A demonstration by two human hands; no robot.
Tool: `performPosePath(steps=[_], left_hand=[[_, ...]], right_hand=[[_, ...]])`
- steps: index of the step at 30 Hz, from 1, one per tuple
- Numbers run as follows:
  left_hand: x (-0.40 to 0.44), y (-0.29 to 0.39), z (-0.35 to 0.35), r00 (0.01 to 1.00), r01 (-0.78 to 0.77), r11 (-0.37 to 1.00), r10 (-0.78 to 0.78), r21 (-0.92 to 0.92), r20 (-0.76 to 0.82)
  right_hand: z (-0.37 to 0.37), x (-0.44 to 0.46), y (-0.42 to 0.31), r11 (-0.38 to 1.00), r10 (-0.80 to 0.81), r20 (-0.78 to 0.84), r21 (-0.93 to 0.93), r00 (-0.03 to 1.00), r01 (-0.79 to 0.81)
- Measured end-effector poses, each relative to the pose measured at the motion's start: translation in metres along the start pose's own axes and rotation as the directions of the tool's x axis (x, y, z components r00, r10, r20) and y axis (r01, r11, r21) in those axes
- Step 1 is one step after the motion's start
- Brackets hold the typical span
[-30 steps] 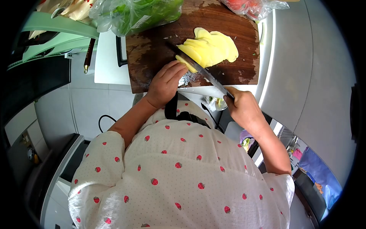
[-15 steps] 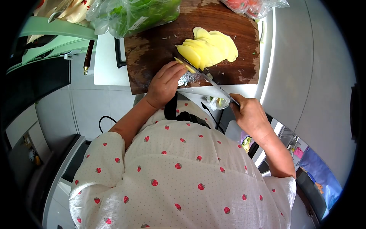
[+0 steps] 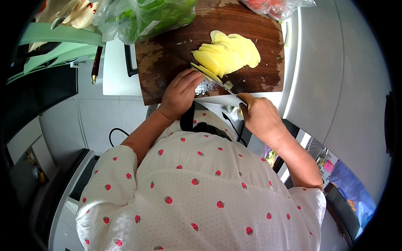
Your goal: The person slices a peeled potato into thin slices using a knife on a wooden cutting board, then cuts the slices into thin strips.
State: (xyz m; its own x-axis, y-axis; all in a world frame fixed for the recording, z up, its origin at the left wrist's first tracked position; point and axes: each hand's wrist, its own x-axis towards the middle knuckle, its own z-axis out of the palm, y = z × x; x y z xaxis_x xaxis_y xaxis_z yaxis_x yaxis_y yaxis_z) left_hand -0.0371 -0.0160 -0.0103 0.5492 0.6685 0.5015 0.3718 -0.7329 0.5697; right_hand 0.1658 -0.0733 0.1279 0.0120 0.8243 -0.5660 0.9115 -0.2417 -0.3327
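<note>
1. Since the earlier frame, the right hand (image 3: 261, 119) has been shifted leftward and slightly upward, nearer the board, and the long, dark-grey metal knife (image 3: 231, 92) has been carried with it; the left hand (image 3: 181, 94) is kept in nearly the same place.
2. The knife's handle is gripped in the closed right hand, and the blade is set slantwise, just beside the left fingertips.
3. A pale yellow, flat-cut vegetable piece (image 3: 208, 71) is held down beneath the bent, close-set fingers of the left hand, near the lower edge of a dark brown, rectangular wooden board (image 3: 167, 54). The thumb is hidden.
4. Just beyond the blade, thin, pale yellow, rounded slices (image 3: 230, 50) are spread in an overlapping pile on the board.
5. A clear plastic bag of green vegetables (image 3: 146, 19) is seen at the board's upper left; a clear plastic bag of red contents (image 3: 270, 6) is seen at its upper right.
</note>
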Motion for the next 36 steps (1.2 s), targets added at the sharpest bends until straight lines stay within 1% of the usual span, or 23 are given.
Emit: performPosePath(steps=[1, 4, 7, 10, 16, 19, 20, 23, 26, 29, 32, 35, 36], left_hand=[[-0.001, -0.001, 0.001, 1.0, 0.0, 1.0, 0.0, 0.004, 0.001], [-0.001, -0.001, 0.0, 1.0, 0.007, 1.0, -0.007, 0.005, -0.009], [0.002, 0.002, 0.001, 1.0, 0.008, 1.0, -0.008, 0.02, -0.012], [0.001, 0.002, 0.0, 1.0, 0.013, 1.0, -0.013, 0.02, -0.006], [-0.001, 0.002, 0.001, 0.999, 0.028, 0.999, -0.028, 0.017, -0.023], [-0.002, 0.002, 0.003, 1.0, 0.022, 1.0, -0.022, 0.022, -0.022], [-0.003, 0.001, 0.003, 1.0, 0.022, 0.999, -0.022, 0.027, -0.019], [-0.004, 0.002, 0.003, 1.0, 0.01, 1.0, -0.009, 0.016, -0.022], [0.001, 0.003, 0.004, 1.0, 0.014, 1.0, -0.014, 0.004, -0.012], [0.009, 0.003, 0.006, 0.999, 0.039, 0.998, -0.038, -0.043, 0.013], [0.015, 0.002, 0.008, 0.999, 0.036, 0.998, -0.035, -0.052, 0.032], [0.018, -0.001, 0.011, 0.991, 0.127, 0.99, -0.125, -0.053, 0.047], [0.022, -0.002, 0.008, 0.984, 0.18, 0.98, -0.179, -0.088, 0.018]], right_hand=[[0.0, -0.001, 0.0, 1.0, 0.003, -0.008, -0.012, 1.0, -0.003], [-0.003, 0.004, 0.001, 1.0, 0.006, 0.036, -0.022, 0.999, -0.005], [-0.001, 0.009, 0.0, 0.999, -0.005, 0.019, -0.031, 1.0, 0.006], [0.001, 0.017, -0.008, 0.998, 0.043, 0.072, -0.04, 0.996, -0.04], [0.001, 0.019, -0.007, 1.0, 0.006, 0.071, -0.017, 0.997, -0.005], [0.02, 0.039, -0.008, 0.999, -0.036, 0.015, -0.001, 0.999, 0.036], [0.023, 0.046, -0.01, 1.0, -0.014, 0.04, -0.008, 0.999, 0.015], [0.027, 0.05, -0.012, 1.0, -0.009, 0.013, 0.018, 1.0, 0.009], [0.029, 0.049, -0.006, 0.998, -0.016, -0.027, 0.062, 0.999, 0.018], [0.024, 0.044, 0.0, 0.98, -0.002, -0.105, 0.196, 0.995, 0.022], [0.011, 0.028, 0.008, 0.932, -0.029, -0.202, 0.347, 0.979, 0.099], [0.0, 0.023, 0.023, 0.884, -0.055, -0.261, 0.436, 0.964, 0.169], [-0.003, 0.022, 0.027, 0.847, -0.023, -0.248, 0.51, 0.969, 0.151]])
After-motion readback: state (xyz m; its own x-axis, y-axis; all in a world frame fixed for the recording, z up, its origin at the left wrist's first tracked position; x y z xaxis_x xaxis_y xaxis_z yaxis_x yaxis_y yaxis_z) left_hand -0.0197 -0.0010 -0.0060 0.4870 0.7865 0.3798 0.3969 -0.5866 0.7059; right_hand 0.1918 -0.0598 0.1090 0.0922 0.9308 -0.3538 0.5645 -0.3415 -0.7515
